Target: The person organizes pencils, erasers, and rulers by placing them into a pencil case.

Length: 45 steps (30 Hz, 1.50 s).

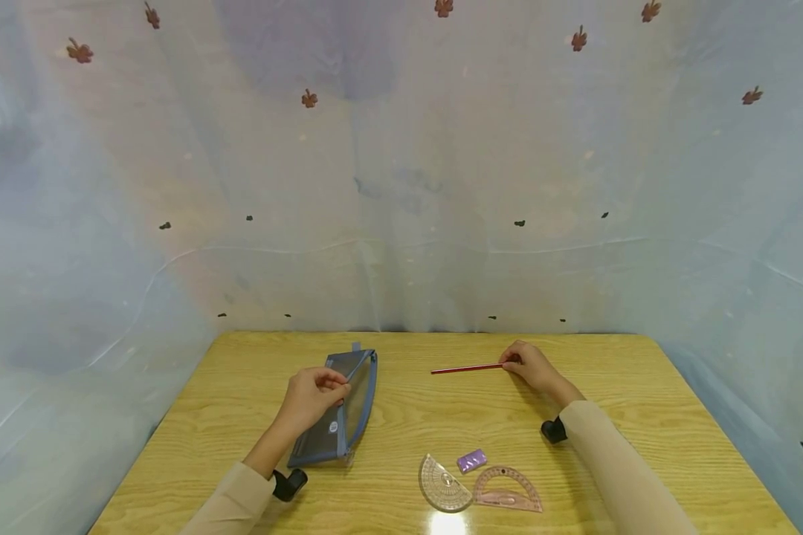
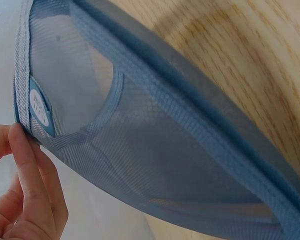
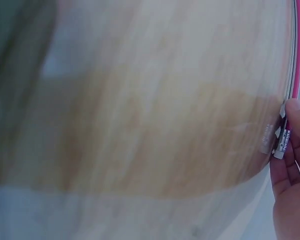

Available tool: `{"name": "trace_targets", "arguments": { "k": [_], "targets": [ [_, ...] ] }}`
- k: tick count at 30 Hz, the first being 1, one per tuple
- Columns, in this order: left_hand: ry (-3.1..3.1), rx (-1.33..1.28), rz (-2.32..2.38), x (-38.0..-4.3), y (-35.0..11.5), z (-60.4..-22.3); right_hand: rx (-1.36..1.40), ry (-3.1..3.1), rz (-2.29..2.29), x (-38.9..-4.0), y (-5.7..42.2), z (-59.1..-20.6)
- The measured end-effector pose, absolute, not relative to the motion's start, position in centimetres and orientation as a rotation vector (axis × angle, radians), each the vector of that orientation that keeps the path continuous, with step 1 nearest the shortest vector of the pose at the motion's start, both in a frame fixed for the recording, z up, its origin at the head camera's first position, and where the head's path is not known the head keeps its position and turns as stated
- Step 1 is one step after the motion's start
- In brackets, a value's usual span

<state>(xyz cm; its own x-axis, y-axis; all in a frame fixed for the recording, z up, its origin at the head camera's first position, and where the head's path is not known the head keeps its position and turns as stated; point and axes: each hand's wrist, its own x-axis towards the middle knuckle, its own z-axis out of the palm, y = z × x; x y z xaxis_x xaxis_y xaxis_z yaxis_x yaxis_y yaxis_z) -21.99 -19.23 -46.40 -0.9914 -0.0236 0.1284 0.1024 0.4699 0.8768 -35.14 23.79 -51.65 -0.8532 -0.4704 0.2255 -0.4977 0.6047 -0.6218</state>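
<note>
A blue-grey mesh pencil case [image 1: 317, 435] with an open top lies on the left half of the table. My left hand [image 1: 314, 397] pinches its edge between thumb and fingers; the left wrist view shows the case's mesh side [image 2: 155, 150] and an oval label [image 2: 39, 107] close to the fingertips. At the back right, my right hand [image 1: 529, 364] pinches one end of a slim red pencil [image 1: 465, 368], which points left. In the right wrist view the pencil [image 3: 298, 50] looks pink-red, with a silvery end by the thumb. Pale stripes run beside it; whether they are a second pencil is unclear.
Near the front of the wooden table [image 1: 241, 371] lie a clear half-round protractor [image 1: 444, 484], a pinkish protractor [image 1: 508, 490] and a small purple packet-like block [image 1: 471, 461]. A pale curtain [image 1: 401, 171] hangs behind and around the table.
</note>
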Motion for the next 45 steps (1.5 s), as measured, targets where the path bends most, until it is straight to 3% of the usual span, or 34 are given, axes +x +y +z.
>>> {"name": "trace_targets", "arguments": {
  "k": [19, 26, 45],
  "targets": [
    [-2.593, -0.076, -1.540, -22.2, -19.1, -46.1, 0.832, -2.816, 1.128, -35.3, 24.6, -51.0],
    [-2.595, -0.060, -1.551, -22.1, -19.1, -46.0, 1.049, -2.672, 1.235, -35.7, 25.6, -51.6],
    [-2.587, -0.063, -1.544, -22.0, -19.2, -46.1, 0.922, -2.840, 1.131, -35.0, 25.0, -50.7]
  ]
}}
